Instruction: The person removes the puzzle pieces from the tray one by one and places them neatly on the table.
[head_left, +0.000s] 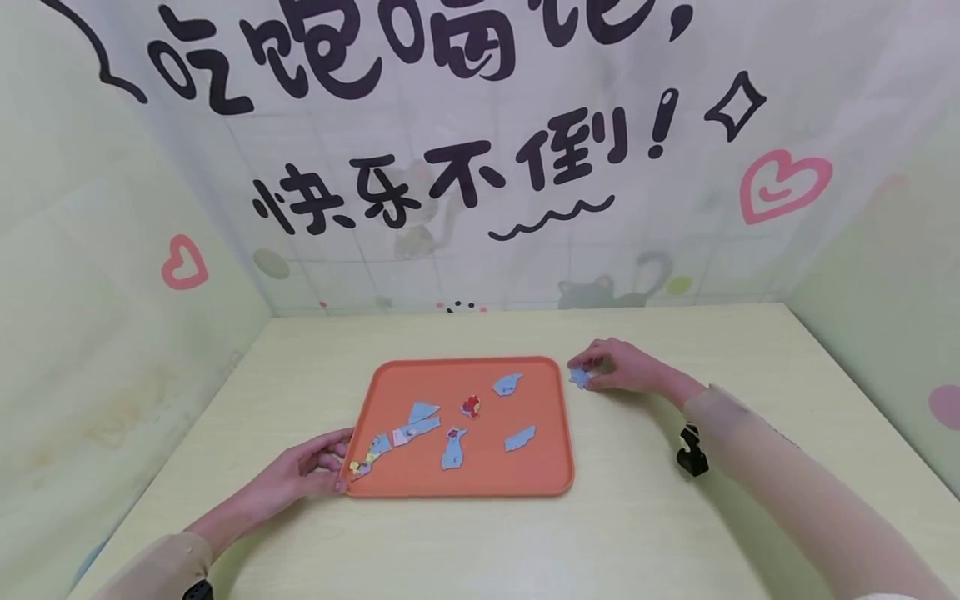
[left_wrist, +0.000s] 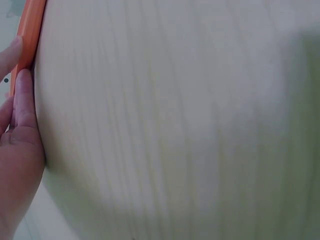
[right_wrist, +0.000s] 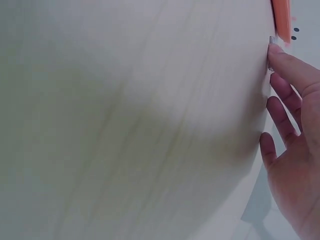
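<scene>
An orange tray (head_left: 480, 482) lies on the table with several thin, irregular, mostly light-blue puzzle pieces on it. At the tray's lower left, my left hand (head_left: 318, 464) grips the edge; in the left wrist view the thumb (left_wrist: 11, 56) and a finger lie against the orange rim. Just beyond the tray's upper right corner, my right hand (head_left: 622, 365) holds a light-blue piece (head_left: 579, 377) at the tabletop between thumb and fingers. The right wrist view shows that piece (right_wrist: 271, 52) only as a thin edge by the thumb. A red piece (head_left: 470, 406) sits mid-tray.
Joined-looking pieces (head_left: 378, 446) run along the tray's left side; others lie apart, including a long one (head_left: 520, 438) at the right. The pale wooden table (head_left: 652, 533) meets a printed wall sheet (head_left: 450, 267) at the back, with pale side walls left and right.
</scene>
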